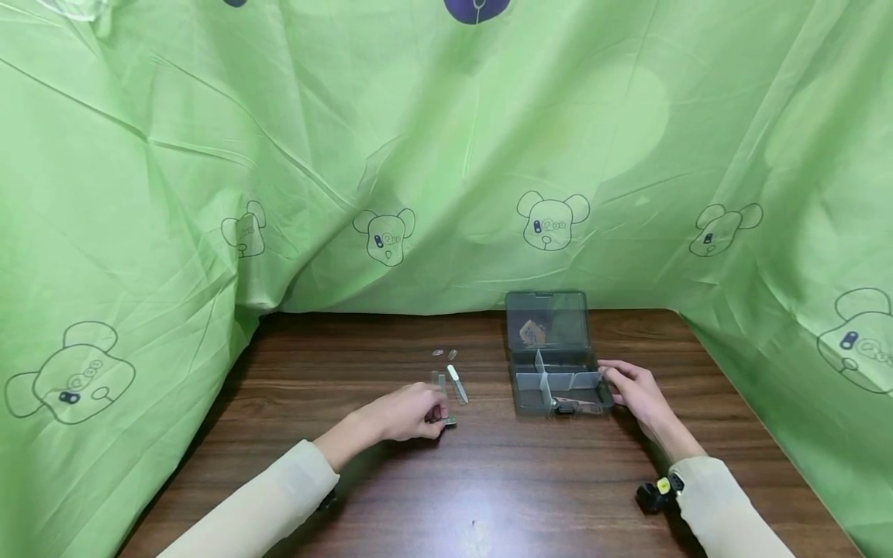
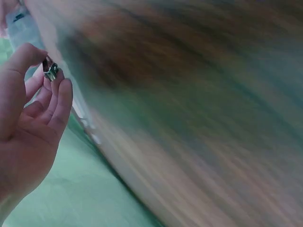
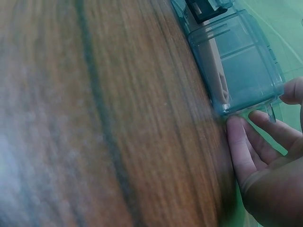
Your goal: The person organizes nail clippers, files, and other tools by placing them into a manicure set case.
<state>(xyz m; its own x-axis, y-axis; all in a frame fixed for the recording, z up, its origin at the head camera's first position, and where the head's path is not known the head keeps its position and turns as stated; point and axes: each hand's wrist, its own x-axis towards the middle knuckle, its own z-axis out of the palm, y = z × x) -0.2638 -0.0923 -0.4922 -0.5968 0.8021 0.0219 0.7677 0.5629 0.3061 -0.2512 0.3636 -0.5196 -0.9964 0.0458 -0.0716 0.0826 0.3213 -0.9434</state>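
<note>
Between its thumb and fingers, my left hand (image 1: 412, 411) pinches a small shiny metal nail clipper (image 2: 50, 69), mostly hidden by the fingers in the head view. Just beyond that hand lie a clear flat strip (image 1: 442, 381) and a white-handled nail file (image 1: 456, 384). My right hand (image 1: 638, 395) holds the right side of a clear grey divided box (image 1: 530, 399), thumb at the rim and fingertips low against the wall. Its lid (image 1: 558, 318) stands raised at the back. A black item (image 3: 206, 10) and a pale slim piece (image 3: 218, 75) are in the front compartment.
Two tiny clear pieces, one of them a small oval (image 1: 438, 353), lie behind the file. A tan sticker-like patch (image 1: 532, 332) shows on the lid. Green printed cloth (image 1: 460, 256) hangs behind and beside the brown wooden table (image 1: 488, 480).
</note>
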